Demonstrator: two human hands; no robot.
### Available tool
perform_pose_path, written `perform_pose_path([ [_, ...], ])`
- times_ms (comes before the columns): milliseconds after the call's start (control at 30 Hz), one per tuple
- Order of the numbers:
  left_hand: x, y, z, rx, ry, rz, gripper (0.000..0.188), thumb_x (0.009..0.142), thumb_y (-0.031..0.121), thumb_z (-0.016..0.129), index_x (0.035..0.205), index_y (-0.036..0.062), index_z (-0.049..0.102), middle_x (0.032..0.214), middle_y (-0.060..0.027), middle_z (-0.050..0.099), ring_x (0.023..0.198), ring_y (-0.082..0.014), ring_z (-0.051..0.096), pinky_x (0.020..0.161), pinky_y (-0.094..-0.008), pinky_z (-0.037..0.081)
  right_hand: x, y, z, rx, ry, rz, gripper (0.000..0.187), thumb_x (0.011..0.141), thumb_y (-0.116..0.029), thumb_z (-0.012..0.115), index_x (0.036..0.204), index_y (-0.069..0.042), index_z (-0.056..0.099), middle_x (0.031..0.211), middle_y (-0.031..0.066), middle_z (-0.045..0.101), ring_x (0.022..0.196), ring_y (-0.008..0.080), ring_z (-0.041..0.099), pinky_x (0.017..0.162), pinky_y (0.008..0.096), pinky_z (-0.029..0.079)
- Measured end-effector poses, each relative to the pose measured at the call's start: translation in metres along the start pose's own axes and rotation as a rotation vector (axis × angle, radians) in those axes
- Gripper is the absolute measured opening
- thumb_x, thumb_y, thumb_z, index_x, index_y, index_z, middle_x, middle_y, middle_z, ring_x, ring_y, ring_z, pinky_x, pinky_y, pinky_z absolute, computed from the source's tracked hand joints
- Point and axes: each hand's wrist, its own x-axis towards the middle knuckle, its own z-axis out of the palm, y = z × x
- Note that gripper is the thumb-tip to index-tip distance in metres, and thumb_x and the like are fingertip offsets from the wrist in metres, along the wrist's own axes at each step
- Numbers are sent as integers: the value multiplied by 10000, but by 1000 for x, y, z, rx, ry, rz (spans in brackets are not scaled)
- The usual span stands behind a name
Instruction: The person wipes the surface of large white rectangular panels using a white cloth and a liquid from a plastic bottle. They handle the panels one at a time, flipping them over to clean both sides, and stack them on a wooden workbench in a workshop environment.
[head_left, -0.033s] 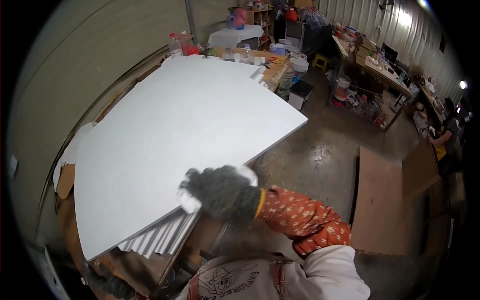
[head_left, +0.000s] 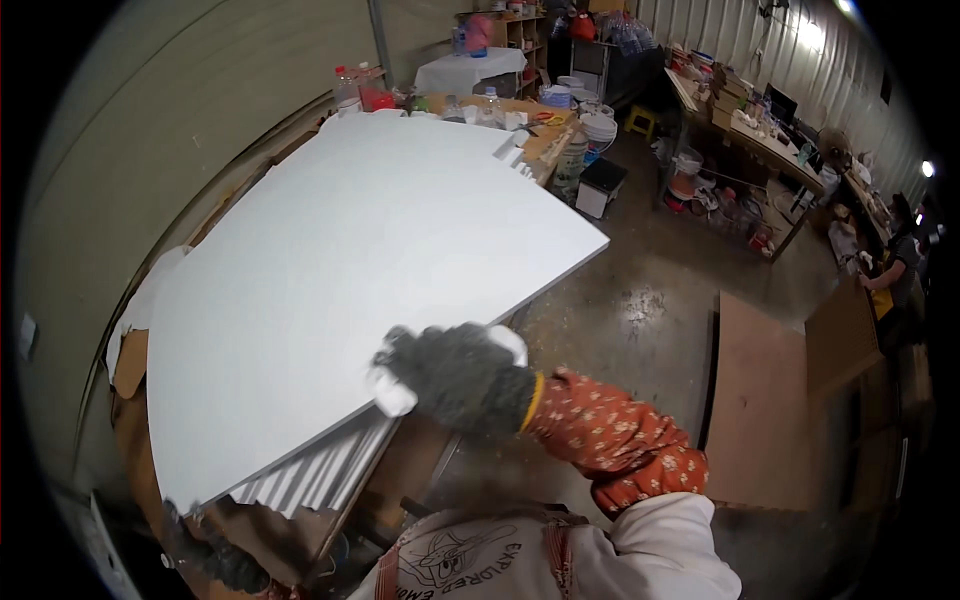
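Note:
A large white board (head_left: 350, 250) lies flat on top of a stack of white, ridged-looking pieces (head_left: 320, 475). At its near edge, my right hand (head_left: 455, 380), in a dark grey knit glove with a yellow cuff, is closed over a white cloth (head_left: 395, 393) that sticks out on both sides of the glove. The cloth rests against the board's edge. My left hand (head_left: 215, 560), also in a dark glove, is at the lower left beside the board's near corner, its fingers stretched toward that corner. Shadow hides part of it.
The workbench (head_left: 140, 440) runs along a wall on the left. Bottles (head_left: 347, 90) and orange-handled scissors (head_left: 548, 119) are on its far end. A brown panel (head_left: 755, 400) stands at the right. Beyond it, a person (head_left: 890, 265) is near another worktable (head_left: 745, 140).
My right hand has moved slightly right and up along the board's edge with the cloth. My left hand has risen to the near corner. The board has shifted slightly left.

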Motion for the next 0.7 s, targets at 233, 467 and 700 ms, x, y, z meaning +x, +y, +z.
perform_pose_path([
  [233, 33, -2, 71, -442, -619, 129, 508, 886, 145, 575, 1354, 17, 423, 1430, -134, 344, 1333, -302, 326, 1072, -413, 354, -46, 8, -74, -907, 167, 322, 497, 799, -261, 537, 1244, -42, 511, 1213, 153, 548, 884, 256, 606, 763, 368, 501],
  [467, 61, 5, 87, 769, -666, 712, 635, 762, 252, 637, 1336, 37, 470, 1354, -184, 475, 1265, -353, 434, 1073, -468, 310, -135, 131, -88, -757, 718, 404, 357, 824, -145, 609, 1156, -20, 573, 1159, 162, 593, 1054, 287, 569, 916, 370, 443],
  [700, 53, 13, 94, 931, -667, 705, 571, 858, 274, 524, 1364, 30, 418, 1388, -180, 435, 1293, -364, 391, 1091, -487, 274, -103, 91, -42, -98, 1004, 375, 407, 777, -184, 691, 1147, -44, 594, 1111, 179, 614, 1086, 312, 574, 930, 389, 450],
])
